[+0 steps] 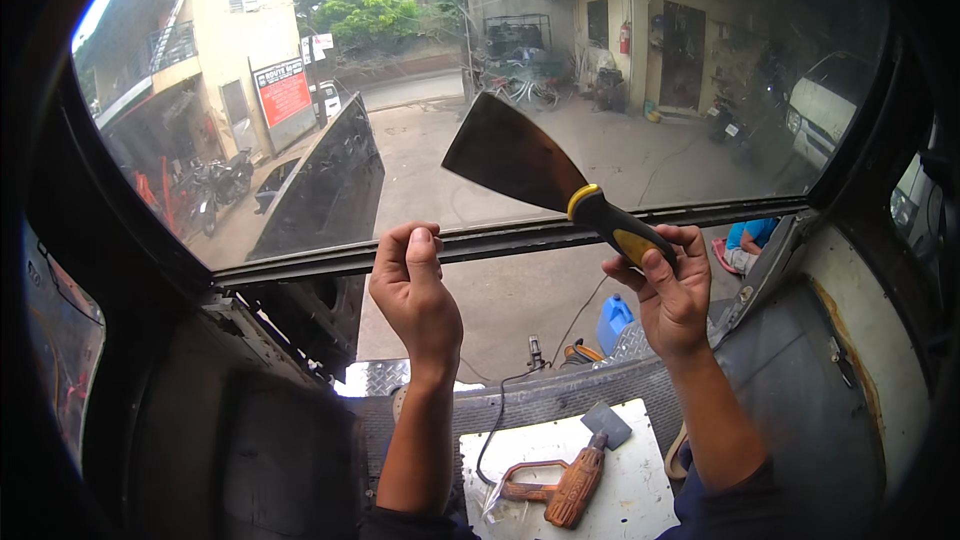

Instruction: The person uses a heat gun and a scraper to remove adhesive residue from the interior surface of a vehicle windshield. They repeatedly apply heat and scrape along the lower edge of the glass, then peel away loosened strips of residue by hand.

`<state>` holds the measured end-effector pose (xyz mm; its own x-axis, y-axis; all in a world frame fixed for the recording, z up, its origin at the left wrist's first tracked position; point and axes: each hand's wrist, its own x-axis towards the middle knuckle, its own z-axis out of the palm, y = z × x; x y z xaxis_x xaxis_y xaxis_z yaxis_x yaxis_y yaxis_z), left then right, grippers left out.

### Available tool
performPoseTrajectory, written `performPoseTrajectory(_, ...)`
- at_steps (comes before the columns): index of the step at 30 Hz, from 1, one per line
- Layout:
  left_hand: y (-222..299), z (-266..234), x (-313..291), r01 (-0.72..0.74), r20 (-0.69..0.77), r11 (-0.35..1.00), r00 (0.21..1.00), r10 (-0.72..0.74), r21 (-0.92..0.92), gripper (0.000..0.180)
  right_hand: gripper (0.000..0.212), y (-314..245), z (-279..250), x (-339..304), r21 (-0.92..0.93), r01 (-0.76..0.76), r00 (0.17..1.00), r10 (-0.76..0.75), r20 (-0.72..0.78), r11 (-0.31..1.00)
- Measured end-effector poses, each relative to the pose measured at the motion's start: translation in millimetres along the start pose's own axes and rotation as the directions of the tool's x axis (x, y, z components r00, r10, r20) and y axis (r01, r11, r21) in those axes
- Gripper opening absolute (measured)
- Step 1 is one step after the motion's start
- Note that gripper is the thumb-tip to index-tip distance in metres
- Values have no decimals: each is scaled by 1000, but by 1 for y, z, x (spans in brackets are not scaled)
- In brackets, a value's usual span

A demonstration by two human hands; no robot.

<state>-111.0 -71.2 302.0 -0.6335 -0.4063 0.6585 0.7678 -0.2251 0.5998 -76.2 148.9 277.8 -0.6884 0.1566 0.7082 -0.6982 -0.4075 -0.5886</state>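
Your right hand [668, 298], right of centre in the frame, is wrapped round the black-and-yellow handle of a scraper [558, 177]. The tool lies slantwise, its broad blade reaching up and left into the middle of the frame, flat side toward you; you cannot tell whether it touches the window pane [700, 165] behind it. Your left hand [415, 290], left of centre, is curled in, thumb tip close to the bent forefinger; whether something small is pinched there, you cannot tell.

The black lower bar [530, 237] of the window frame crosses the middle of the frame from side to side, passing behind both your hands. Between your wrists the view runs open below that bar to the ground outside. Your side limits are the dark panel [285, 440] at lower left and the grey panel [800, 380] at lower right.

Below your hands, at bottom centre, a white board [635, 475] carries an orange gun-shaped tool [575, 485] and a grey flat piece [606, 424] at its nozzle end. A black cord [500, 402] loops along the board's left edge. Past the sill, near your right wrist in view, stands a blue container [614, 320].
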Motion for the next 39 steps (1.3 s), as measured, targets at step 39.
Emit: performPoseTrajectory(39,-26,-39,10,81,34,977,995,-90,200,16,19,18,36,-8,-332,238,892,-341,-297,913)
